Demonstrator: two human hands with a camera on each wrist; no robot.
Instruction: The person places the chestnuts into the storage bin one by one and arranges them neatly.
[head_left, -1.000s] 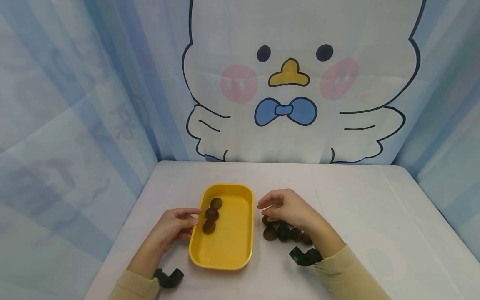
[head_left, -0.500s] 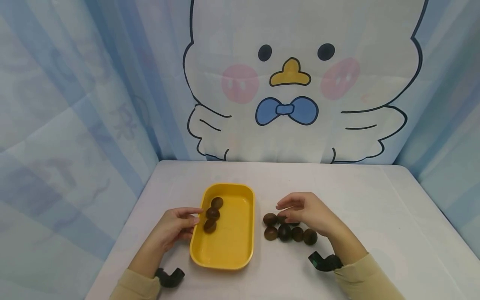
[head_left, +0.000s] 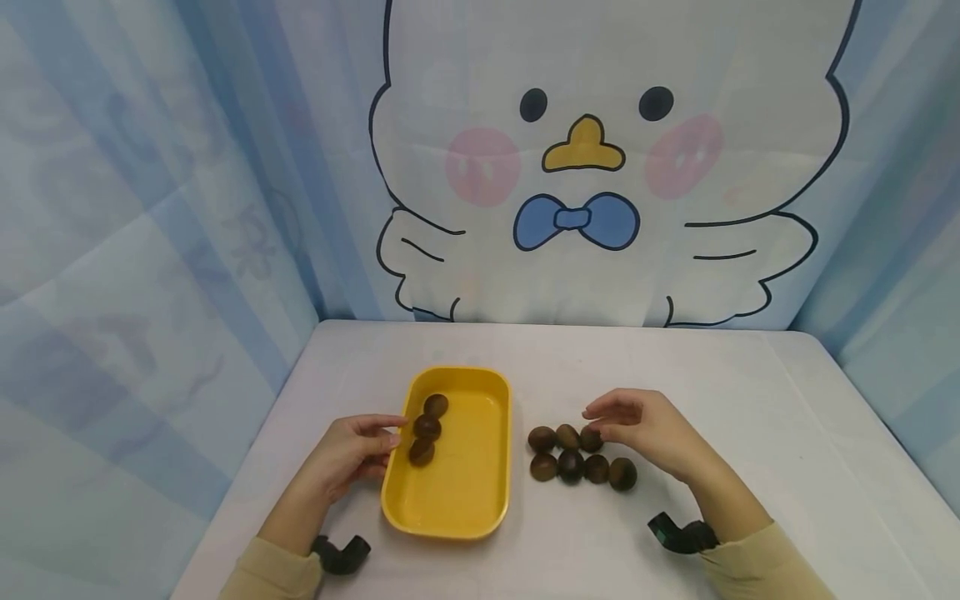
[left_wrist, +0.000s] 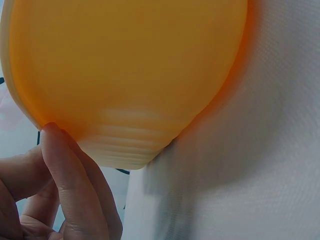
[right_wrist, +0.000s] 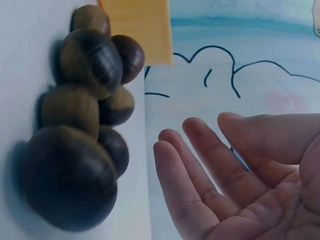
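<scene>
A yellow tray (head_left: 468, 479) lies lengthwise on the table, with 3 dark brown chestnuts (head_left: 427, 427) in a line along its left inner side. My left hand (head_left: 348, 454) holds the tray's left edge; in the left wrist view its fingertips (left_wrist: 51, 132) touch the outer wall near the rim. To the right of the tray, several chestnuts (head_left: 571, 467) sit close together in two rows. My right hand (head_left: 652, 429) hovers at the right end of the back row, fingers loosely bent and holding nothing. The right wrist view shows the palm (right_wrist: 250, 220) apart from the nearest chestnut (right_wrist: 70, 177).
A white cloth covers the table (head_left: 750, 400). Behind it hangs a curtain (head_left: 480, 75) with a cartoon bird, and blue curtains (head_left: 150, 250) stand at the sides. Dark wrist straps (head_left: 341, 554) sit at both sleeves.
My right hand has moved right, from beside the tray across the loose chestnuts to their right end, uncovering the back row. My left hand, the tray and the chestnuts stay in place.
</scene>
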